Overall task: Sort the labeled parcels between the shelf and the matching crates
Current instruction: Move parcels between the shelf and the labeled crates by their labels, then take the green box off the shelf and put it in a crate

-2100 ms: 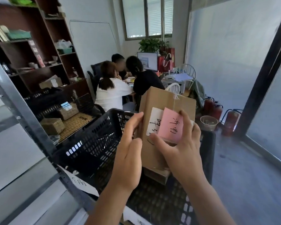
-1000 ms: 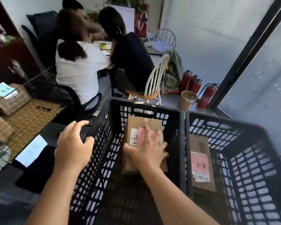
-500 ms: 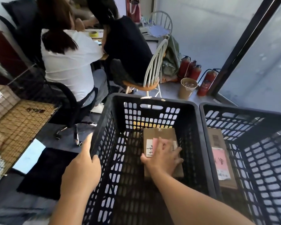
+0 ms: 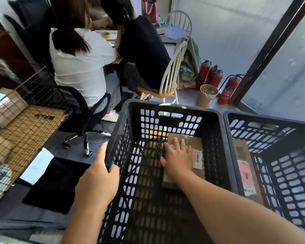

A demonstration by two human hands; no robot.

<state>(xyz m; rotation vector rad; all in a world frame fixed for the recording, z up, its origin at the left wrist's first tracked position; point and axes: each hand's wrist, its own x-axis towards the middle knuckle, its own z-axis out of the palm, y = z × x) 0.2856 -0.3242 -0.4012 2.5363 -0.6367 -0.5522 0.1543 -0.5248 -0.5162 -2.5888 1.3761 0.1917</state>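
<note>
Your right hand (image 4: 179, 160) lies flat, fingers straight, on the brown cardboard parcel (image 4: 192, 148).
It's lying on the floor of the black slotted plastic crate (image 4: 173, 110); your left hand (image 4: 99, 182) grips the crate's left rim.

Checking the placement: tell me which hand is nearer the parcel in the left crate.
Right. The right hand lies flat on top of the parcel inside the left crate. The left hand is off to the side, gripping that crate's left rim.
</note>
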